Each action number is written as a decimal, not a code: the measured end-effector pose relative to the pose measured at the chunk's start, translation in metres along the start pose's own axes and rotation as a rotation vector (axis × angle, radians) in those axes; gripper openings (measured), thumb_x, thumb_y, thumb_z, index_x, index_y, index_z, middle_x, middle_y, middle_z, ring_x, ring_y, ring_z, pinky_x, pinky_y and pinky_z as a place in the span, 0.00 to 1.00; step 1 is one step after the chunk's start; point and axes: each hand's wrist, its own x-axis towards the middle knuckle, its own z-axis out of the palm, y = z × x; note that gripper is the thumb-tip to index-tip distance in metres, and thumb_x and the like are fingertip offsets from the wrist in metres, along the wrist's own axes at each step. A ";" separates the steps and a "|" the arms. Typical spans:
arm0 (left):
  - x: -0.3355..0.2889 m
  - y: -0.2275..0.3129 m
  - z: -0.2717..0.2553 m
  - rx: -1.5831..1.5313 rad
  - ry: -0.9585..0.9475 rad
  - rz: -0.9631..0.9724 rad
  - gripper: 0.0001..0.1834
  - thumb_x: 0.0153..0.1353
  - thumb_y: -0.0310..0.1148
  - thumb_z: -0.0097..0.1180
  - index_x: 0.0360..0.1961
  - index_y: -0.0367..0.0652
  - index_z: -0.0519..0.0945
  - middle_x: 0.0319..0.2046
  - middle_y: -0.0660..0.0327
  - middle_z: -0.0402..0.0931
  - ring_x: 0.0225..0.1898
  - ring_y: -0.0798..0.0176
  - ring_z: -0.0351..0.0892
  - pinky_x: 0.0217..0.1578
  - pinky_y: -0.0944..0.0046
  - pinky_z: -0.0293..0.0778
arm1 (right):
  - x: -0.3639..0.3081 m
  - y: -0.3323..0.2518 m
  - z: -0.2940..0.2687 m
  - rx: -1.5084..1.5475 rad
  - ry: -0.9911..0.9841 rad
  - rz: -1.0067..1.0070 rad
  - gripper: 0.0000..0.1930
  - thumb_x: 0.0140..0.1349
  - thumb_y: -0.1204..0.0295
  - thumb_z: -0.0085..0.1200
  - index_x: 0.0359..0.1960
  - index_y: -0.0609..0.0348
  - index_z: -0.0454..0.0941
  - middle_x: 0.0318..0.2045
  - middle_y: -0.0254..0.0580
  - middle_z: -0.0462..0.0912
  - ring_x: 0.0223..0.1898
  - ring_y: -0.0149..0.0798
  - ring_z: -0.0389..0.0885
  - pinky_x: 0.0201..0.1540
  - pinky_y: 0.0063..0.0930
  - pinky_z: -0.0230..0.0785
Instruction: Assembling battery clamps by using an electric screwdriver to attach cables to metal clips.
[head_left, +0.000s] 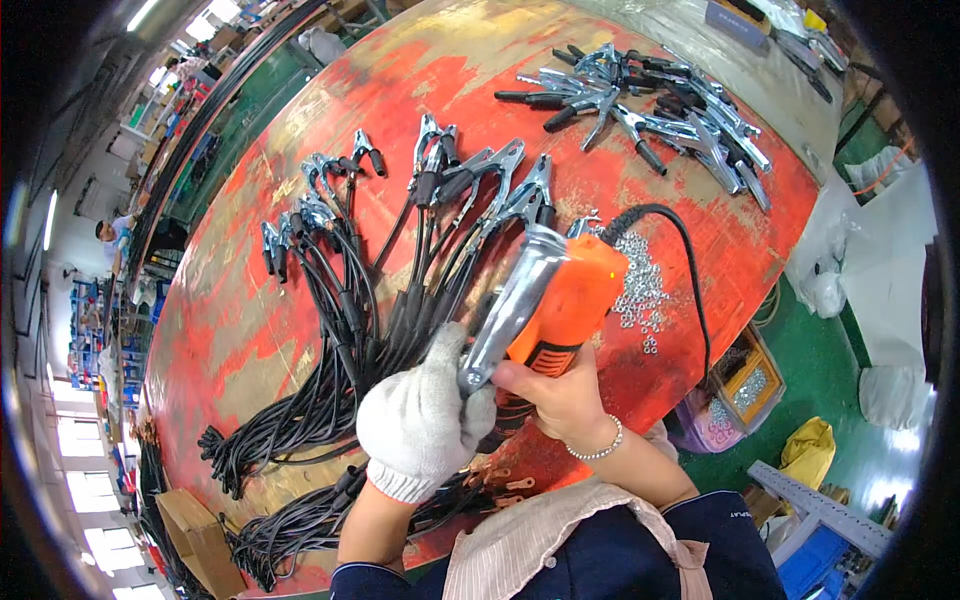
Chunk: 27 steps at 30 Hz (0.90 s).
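Note:
In a white knit glove, my left hand [415, 420] is closed around the lower end of a shiny metal clamp part [515, 300], long and channel-shaped, which stands tilted upward. My bare right hand [562, 400], a beaded bracelet at its wrist, grips an orange corded power tool [570, 305] right beside the metal part. The tool's working tip is hidden behind my hands. From its upper end a black cord [690, 270] loops to the right. Beyond my left hand lie black cables [340, 330] with metal spring clamps [525, 195] on their far ends.
Loose metal clamps [690, 120] with black grips are heaped at the table's far right. Small nuts [640, 290] lie scattered beside the tool. More cables with copper lugs [515, 485] lie near me. Boxes of small parts [745, 385] stand off the right edge; a cardboard box [200, 540] is lower left.

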 end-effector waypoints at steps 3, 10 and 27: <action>0.000 0.003 -0.001 0.024 0.014 0.021 0.26 0.48 0.34 0.59 0.47 0.29 0.73 0.14 0.59 0.70 0.11 0.60 0.70 0.15 0.62 0.66 | 0.004 0.002 -0.005 0.036 0.006 0.113 0.28 0.46 0.81 0.66 0.50 0.59 0.66 0.36 0.36 0.78 0.37 0.31 0.78 0.42 0.27 0.73; 0.059 -0.080 -0.008 0.072 0.385 -0.512 0.24 0.62 0.33 0.49 0.59 0.38 0.65 0.29 0.57 0.76 0.22 0.64 0.74 0.25 0.62 0.71 | 0.020 -0.025 -0.047 0.177 0.237 -0.079 0.26 0.53 0.85 0.56 0.53 0.53 0.64 0.38 0.39 0.79 0.35 0.32 0.80 0.37 0.28 0.76; 0.097 -0.090 0.144 0.455 -0.477 -0.100 0.18 0.60 0.40 0.47 0.50 0.47 0.70 0.34 0.56 0.79 0.34 0.52 0.81 0.31 0.52 0.75 | 0.014 -0.054 -0.070 0.169 0.243 -0.270 0.24 0.55 0.81 0.57 0.53 0.55 0.65 0.38 0.37 0.79 0.38 0.32 0.79 0.38 0.26 0.76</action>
